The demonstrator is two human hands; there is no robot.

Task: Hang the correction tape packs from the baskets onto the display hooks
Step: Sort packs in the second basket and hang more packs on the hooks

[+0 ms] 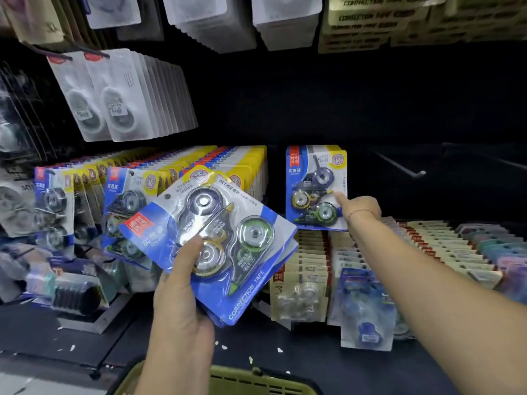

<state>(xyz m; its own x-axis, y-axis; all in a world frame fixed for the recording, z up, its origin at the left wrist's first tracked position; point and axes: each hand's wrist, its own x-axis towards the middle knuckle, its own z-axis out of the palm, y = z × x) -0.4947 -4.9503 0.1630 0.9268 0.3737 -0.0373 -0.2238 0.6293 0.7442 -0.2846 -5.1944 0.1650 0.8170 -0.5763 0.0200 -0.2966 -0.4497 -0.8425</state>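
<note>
My left hand [179, 283] grips a small stack of blue correction tape packs [216, 243], tilted, thumb across the top pack's clear blister. My right hand [360, 208] reaches forward, its index finger touching the right edge of a single blue pack [313, 186] that hangs upright on a hook in the dark display. To the left, two full rows of the same blue-and-yellow packs [182, 166] hang on hooks. A bare metal hook [405, 168] sticks out to the right of the single pack. An olive-green basket [256, 380] shows at the bottom edge.
White-backed packs [128, 95] hang upper left, more white and cream packs along the top. Below the single pack stand rows of cream-carded tapes [313, 266] and blue blister packs [368, 306]. Loose tape rolls [71, 289] lie lower left on the dark shelf.
</note>
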